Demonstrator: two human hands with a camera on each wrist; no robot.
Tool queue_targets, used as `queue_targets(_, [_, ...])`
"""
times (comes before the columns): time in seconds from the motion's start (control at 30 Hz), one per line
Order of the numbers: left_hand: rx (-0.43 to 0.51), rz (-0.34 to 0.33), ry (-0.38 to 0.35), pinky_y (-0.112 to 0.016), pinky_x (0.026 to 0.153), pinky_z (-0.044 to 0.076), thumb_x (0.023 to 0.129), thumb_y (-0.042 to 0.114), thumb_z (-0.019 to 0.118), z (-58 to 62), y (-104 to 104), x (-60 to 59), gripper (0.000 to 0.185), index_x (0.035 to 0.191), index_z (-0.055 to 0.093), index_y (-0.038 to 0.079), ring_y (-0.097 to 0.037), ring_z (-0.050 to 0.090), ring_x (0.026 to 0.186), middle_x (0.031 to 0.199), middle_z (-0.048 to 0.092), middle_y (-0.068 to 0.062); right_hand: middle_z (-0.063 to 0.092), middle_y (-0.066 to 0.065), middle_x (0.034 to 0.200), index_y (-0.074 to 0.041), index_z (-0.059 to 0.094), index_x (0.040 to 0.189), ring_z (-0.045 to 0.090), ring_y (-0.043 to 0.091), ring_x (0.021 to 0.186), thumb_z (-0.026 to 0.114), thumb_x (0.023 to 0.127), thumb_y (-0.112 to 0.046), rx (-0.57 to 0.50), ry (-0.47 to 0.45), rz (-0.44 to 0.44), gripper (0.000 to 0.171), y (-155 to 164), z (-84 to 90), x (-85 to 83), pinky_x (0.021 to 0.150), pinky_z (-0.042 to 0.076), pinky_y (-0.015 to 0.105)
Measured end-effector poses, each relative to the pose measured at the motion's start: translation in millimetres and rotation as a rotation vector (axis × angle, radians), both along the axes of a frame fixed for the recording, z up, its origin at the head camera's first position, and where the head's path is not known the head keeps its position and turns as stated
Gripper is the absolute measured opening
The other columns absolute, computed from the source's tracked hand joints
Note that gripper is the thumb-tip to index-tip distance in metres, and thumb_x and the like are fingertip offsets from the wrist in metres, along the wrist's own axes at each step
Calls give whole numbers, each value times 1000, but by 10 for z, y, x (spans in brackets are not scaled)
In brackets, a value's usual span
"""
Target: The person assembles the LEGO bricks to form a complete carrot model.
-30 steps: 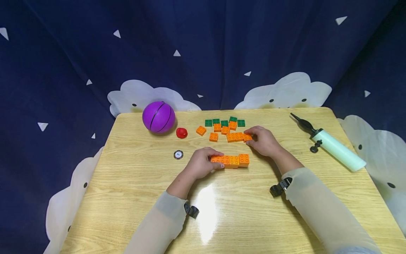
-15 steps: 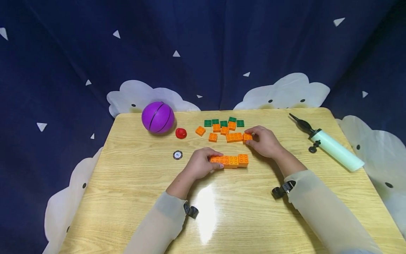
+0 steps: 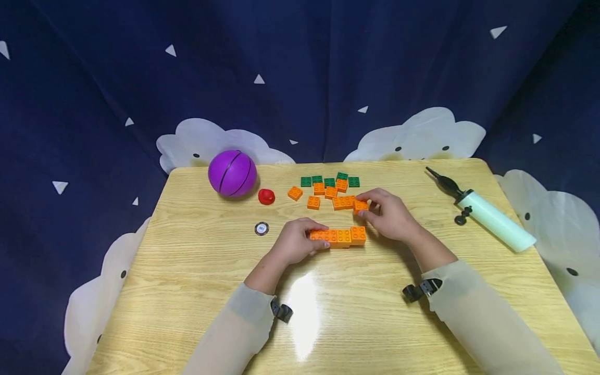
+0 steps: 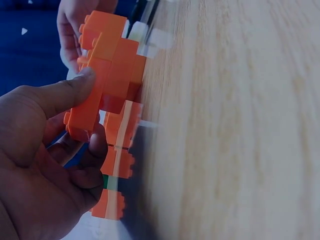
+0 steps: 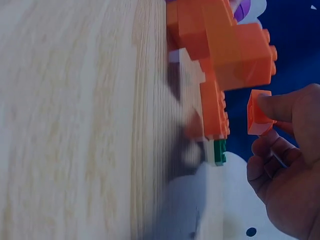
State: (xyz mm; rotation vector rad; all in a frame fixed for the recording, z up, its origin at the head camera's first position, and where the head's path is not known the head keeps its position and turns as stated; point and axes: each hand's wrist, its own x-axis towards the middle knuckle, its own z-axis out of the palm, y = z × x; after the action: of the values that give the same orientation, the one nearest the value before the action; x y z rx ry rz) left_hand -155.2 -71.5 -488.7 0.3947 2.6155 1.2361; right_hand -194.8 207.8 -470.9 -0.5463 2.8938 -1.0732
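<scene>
My left hand [image 3: 296, 241] grips the left end of an orange building-block assembly [image 3: 344, 237] at the table's middle, thumb on the near side and fingers behind. In the left wrist view the assembly [image 4: 117, 65] shows stepped layers, with a block standing higher at its far end. My right hand [image 3: 389, 214] pinches a small orange building block [image 3: 360, 206] between thumb and fingers. The right wrist view shows this block [image 5: 259, 112] raised off the table, its hollow underside partly visible. Just left of it in the head view lies a longer orange block [image 3: 343, 202].
Loose orange blocks [image 3: 313, 202] and green blocks [image 3: 353, 182] lie behind the assembly. Farther left are a red cap-shaped piece [image 3: 266, 196], a poker chip [image 3: 262, 228] and a purple ball [image 3: 232, 173]. A pale green hand pump [image 3: 499, 219] lies at the right.
My right hand has lifted the small orange block away from the end of the longer orange block and drawn it slightly nearer and left. The left hand keeps its grip in place.
</scene>
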Motion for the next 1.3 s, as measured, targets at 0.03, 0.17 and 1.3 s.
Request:
queue_targets(0.03, [1, 1, -1, -39, 104, 47, 83, 29, 90, -1, 0, 0, 37, 118, 80, 25, -17, 63, 113, 119, 72, 6, 65, 7, 125, -10, 69, 129, 58, 23, 91, 74, 96, -12, -9, 8, 7, 34, -9, 6, 16, 73, 48, 37])
queue_targets(0.17, [-5, 3, -3, -38, 106, 46, 83, 30, 90, -7, -1, -1, 37, 118, 80, 26, -17, 63, 116, 120, 72, 6, 65, 6, 125, -11, 70, 128, 57, 22, 90, 75, 96, -13, -31, 31, 33, 33, -48, 44, 73, 69, 47, 35])
queue_targets(1.3, [-12, -7, 6, -40, 109, 45, 83, 30, 90, -6, 2, -15, 36, 117, 80, 24, -18, 63, 118, 117, 72, 7, 63, 6, 136, -14, 70, 123, 59, 27, 119, 78, 94, -22, 22, 0, 202, 31, -343, 146, 385, 98, 53, 47])
